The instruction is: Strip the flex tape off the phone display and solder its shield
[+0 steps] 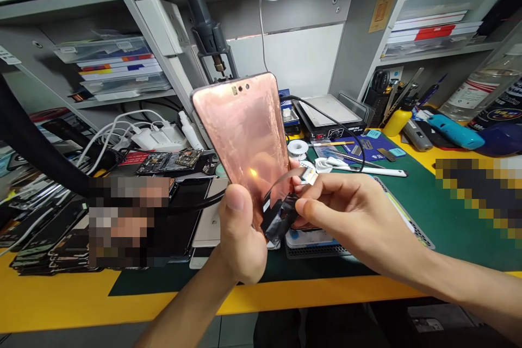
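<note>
Above the green mat, the left hand clasps a coppery panel, the right hand pinching black film.

One head-worn view, first person, facing forward and down across the counter. Close range: left hand, right hand and coppery panel sit mid-frame, near the lens. Forearms come in from the bottom and lower right. Wide coverage: shelf unit behind reaches the top edge, a strip of floor shows at the bottom. Counter's front edge slants up to the right.
</note>
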`<state>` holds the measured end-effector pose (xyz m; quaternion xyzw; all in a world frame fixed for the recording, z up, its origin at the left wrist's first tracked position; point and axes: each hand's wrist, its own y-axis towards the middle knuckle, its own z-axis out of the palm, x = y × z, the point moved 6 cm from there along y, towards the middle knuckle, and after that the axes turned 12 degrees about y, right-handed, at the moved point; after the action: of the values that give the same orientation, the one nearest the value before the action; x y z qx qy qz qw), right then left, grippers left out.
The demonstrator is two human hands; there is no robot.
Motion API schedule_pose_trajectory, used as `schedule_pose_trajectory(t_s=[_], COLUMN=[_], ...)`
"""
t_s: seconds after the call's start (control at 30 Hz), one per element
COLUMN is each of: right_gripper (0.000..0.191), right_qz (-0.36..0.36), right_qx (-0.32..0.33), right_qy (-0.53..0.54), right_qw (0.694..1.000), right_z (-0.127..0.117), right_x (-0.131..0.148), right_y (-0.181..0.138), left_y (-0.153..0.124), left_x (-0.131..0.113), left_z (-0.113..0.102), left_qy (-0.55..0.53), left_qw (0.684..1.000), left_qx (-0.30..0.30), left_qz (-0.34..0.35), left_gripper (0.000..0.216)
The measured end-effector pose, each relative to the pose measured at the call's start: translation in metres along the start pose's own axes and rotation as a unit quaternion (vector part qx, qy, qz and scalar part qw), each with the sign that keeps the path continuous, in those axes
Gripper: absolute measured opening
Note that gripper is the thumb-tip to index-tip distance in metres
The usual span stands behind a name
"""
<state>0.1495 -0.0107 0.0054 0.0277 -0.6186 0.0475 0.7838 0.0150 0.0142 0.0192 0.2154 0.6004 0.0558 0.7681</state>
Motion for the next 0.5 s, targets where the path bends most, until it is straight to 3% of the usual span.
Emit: schedule_pose_trajectory(t_s=[0.3,0.5], right_gripper=[0.019,0.018], right_qz=[-0.031,-0.026], right_qx=[0.004,-0.006], right_qy=[-0.039,-0.041], right_qw=[0.999,0.999], right_z=[0.0001,0.0010], right_x=[0.0033,0.0050], right_y=[-0.0052,-0.0035], left_y=[0.0011,0.0003], left_x=[-0.0008,0.0005], left_z=[0.0014,0.0012], left_qy=[-0.005,-0.020], left_qw=[1.000,0.999], left_qx=[0.003,0.001], left_qz=[0.007,-0.025], left_gripper=[0.059,0.057])
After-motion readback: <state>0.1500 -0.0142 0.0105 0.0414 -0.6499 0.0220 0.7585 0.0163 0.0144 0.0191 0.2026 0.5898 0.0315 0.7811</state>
